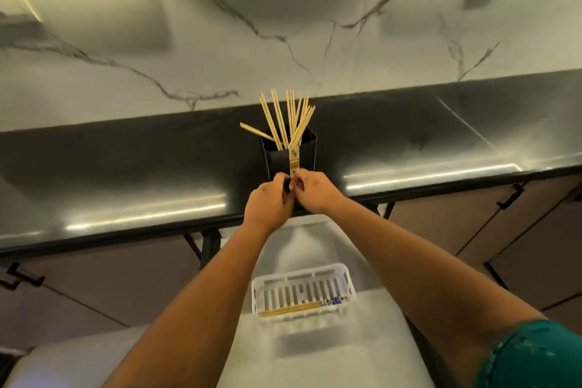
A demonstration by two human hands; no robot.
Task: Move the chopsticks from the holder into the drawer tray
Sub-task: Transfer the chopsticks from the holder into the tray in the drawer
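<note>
A black holder [277, 161] stands on the dark counter with several wooden chopsticks [285, 118] fanning out of its top. In front of it, a pair of chopsticks in a printed paper sleeve [294, 158] points upward. My left hand [269, 201] and my right hand [313, 190] meet at its lower end, fingers pinching it. Below, a white slotted tray [302, 293] sits in the open drawer. A pair of chopsticks [296, 309] lies along the tray's near side.
The glossy black counter [126, 173] runs across the view under a marble wall with two sockets. The white drawer [330, 356] is pulled out under my arms. Cabinet fronts with black handles [510, 195] flank it.
</note>
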